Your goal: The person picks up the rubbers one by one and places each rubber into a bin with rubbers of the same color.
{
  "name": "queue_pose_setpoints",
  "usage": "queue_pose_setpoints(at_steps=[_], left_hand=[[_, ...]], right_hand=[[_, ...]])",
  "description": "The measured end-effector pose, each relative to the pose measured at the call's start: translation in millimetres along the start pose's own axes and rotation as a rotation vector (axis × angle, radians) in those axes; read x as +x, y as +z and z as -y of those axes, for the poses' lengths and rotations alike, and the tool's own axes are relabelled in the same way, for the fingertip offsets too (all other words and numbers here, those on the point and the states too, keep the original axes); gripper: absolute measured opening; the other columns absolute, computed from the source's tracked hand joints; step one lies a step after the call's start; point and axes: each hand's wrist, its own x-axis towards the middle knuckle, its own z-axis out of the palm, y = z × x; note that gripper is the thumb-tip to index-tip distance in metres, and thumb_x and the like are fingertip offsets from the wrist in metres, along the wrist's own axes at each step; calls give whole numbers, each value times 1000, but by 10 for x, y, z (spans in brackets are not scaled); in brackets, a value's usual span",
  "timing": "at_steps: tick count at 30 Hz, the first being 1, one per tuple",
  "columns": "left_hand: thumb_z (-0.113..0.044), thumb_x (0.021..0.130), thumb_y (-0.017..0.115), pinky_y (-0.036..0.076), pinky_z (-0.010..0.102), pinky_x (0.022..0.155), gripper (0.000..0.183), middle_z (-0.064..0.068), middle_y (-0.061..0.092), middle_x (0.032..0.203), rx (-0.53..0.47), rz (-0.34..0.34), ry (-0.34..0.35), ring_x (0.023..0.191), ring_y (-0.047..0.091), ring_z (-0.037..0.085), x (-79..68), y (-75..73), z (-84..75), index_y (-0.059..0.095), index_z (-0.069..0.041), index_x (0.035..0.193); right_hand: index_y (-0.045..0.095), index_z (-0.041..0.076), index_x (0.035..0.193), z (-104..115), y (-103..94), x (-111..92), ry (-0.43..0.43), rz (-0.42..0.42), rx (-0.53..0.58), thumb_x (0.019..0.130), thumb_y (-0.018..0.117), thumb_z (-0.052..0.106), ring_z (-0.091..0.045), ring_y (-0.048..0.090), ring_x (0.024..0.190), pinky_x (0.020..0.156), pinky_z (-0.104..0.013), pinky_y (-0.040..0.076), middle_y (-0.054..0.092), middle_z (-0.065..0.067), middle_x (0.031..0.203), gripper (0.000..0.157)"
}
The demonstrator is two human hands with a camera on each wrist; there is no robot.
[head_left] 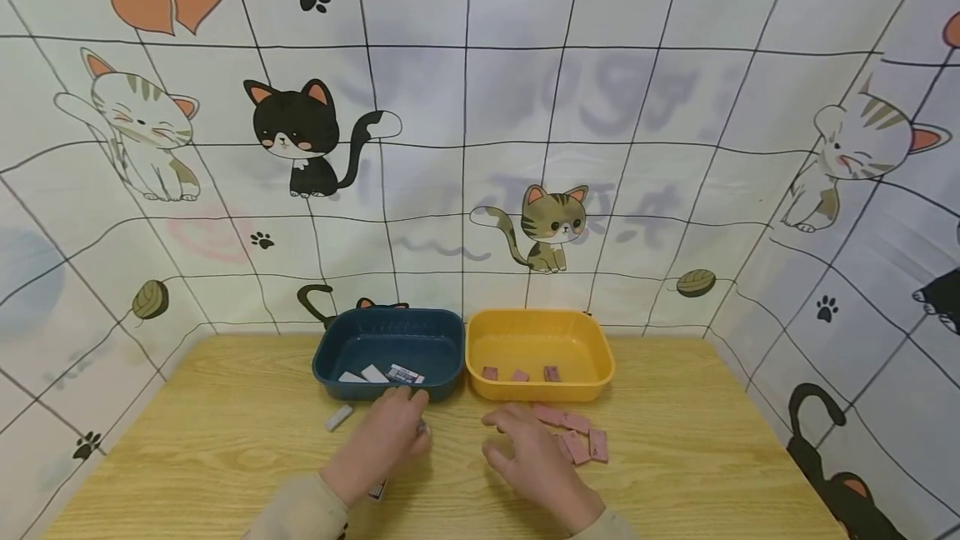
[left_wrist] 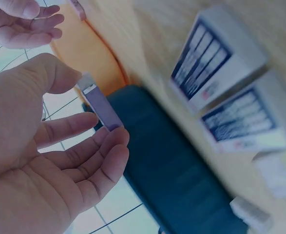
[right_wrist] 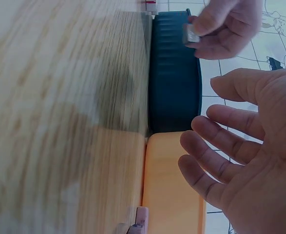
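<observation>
My left hand (head_left: 386, 440) pinches a small white rectangular block, eraser-like, with a printed sleeve (left_wrist: 101, 108) between thumb and fingers, in front of the dark blue bin (head_left: 360, 391). In the head view that hand mostly hides the block. My right hand (head_left: 536, 461) holds nothing; its fingers are spread and loosely bent, in front of the yellow bin (head_left: 540, 391). Several pink blocks (head_left: 597, 445) lie on the table beside it, some partly behind the hand. Inside the blue bin are white blocks (head_left: 373, 373) and a printed one (head_left: 405, 374).
Pink pieces (head_left: 552, 373) lie in the yellow bin, which stands against the blue one. On the wooden table (head_left: 690, 432) a white block (head_left: 339, 417) lies left of my left hand, another (head_left: 377, 490) by the wrist. A cat-patterned curtain (head_left: 420, 182) rises behind.
</observation>
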Motion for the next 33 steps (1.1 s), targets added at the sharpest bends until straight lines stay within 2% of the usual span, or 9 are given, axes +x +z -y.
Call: queue_pose_setpoints(at_steps=[7,10,14,17,23,29,33], left_hand=[[-7,79,72,58,40,73,18,7,56,77,16,-12,-6,71,56,20,124,-131,-7,58,-3,90],[-8,81,72,57,38,71,16,5,53,75,26,-7,-7,68,52,18,183,-153,4,57,-5,88],[-9,84,72,46,32,60,18,3,48,72,38,3,-13,65,44,16,262,-160,44,55,-6,87],[-9,85,72,42,31,59,20,3,45,72,28,5,-32,65,41,17,325,-153,83,52,-7,86],[-8,86,72,41,32,59,20,3,45,72,-16,34,-89,66,41,19,450,-110,164,52,-7,85],[-11,89,72,50,35,64,16,6,52,79,-69,117,-186,71,47,21,588,-67,220,59,-2,94],[-10,90,71,50,36,65,14,6,52,79,-135,173,-247,72,48,21,678,-49,246,58,-4,93]], right_hand=[[71,5,113,13,-23,7,-1,3,-9,91,76,9,-16,64,99,81,-34,57,68,-3,111,22],[71,6,113,22,-35,15,9,12,-1,92,75,10,-16,64,99,81,-34,57,68,-3,112,22],[71,5,113,29,-47,21,15,19,18,92,74,9,-18,65,97,80,-33,57,68,-3,112,22],[71,4,114,30,-52,24,23,28,30,93,73,9,-21,66,97,80,-34,57,68,-4,112,22],[71,4,116,37,-56,40,23,44,16,93,73,10,-20,66,101,84,-36,58,68,-4,114,24],[70,5,116,67,-69,50,8,46,3,93,72,9,-20,66,103,87,-38,58,68,-4,115,23],[71,6,116,82,-79,52,18,55,-1,93,72,10,-19,65,105,89,-39,57,67,-4,116,23]])
